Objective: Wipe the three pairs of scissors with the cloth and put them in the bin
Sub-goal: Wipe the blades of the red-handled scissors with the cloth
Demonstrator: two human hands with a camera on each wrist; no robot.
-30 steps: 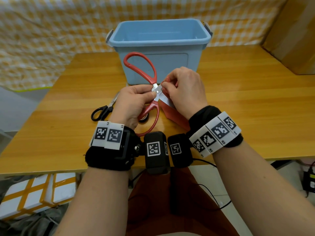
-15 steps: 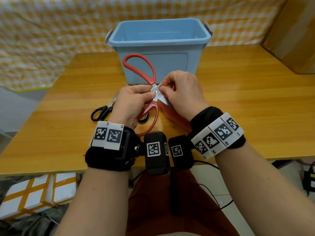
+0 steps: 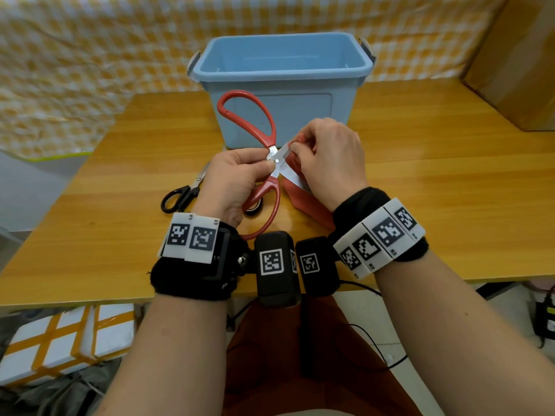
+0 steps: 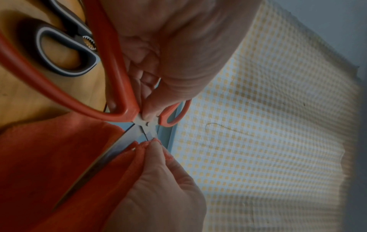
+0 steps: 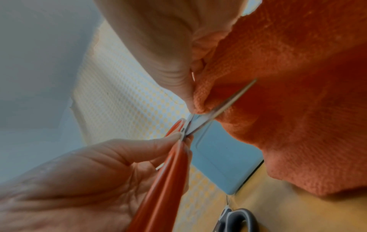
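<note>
My left hand [image 3: 264, 166] pinches the red-handled scissors [image 3: 272, 154] at the pivot and holds them above the table with the blades apart. My right hand [image 3: 300, 148] pinches the red cloth [image 3: 303, 202] around one blade [image 5: 228, 102] close to the pivot; the rest of the cloth hangs to the table. Black scissors [image 3: 183, 196] lie on the table to the left. A grey-handled pair [image 4: 65, 69] lies under my left hand, mostly hidden in the head view. The blue bin [image 3: 282, 75] stands just behind, and no scissors show in the part of it that I see.
The wooden table [image 3: 435, 190] has bare surface to the right and left of my hands. A cardboard box [image 3: 516, 55] stands at the back right. A yellow checked sheet [image 3: 90, 70] hangs behind. White boxes with orange tape [image 3: 60, 340] sit on the floor below the front edge.
My right hand has shifted only slightly with the cloth on the blade near the pivot. My left hand keeps the red scissors in about the same place.
</note>
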